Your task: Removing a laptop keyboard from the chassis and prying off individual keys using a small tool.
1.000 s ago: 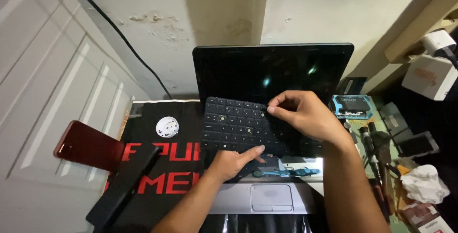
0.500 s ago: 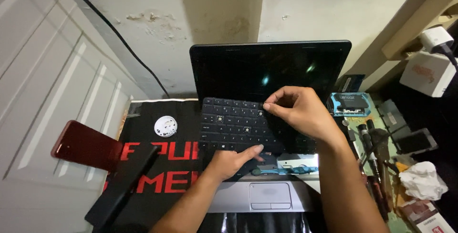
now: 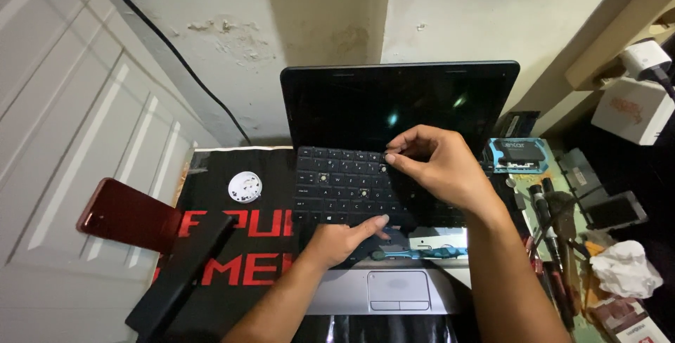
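**Two hands on a loosened laptop keyboard**

A black rectangular laptop keyboard panel (image 3: 351, 185) lies tilted over the base of an open black laptop with a dark screen (image 3: 397, 100), its near edge raised above the silver palm rest and touchpad (image 3: 397, 290). The right hand (image 3: 439, 167) reaches over the panel's far right corner, thumb and forefinger pinched together at the top row of keys; whether that grip closes on the panel edge or on something smaller cannot be told. The left hand (image 3: 344, 237) lies at the panel's near edge, fingers curled, its forefinger stretched out along that edge and touching it, holding nothing. Under the lifted edge, blue and teal parts of the laptop's inside (image 3: 422, 248) show. The laptop sits on a black mat with red lettering (image 3: 239, 244) on the worktop. On the mat, left of the keyboard, lies a small round white disc (image 3: 245, 187). Further left stand a dark red flat phone (image 3: 123, 213) and a long black slab (image 3: 186, 273). Right of the laptop lie dark-handled tools (image 3: 552, 216) and crumpled white paper (image 3: 622, 269).
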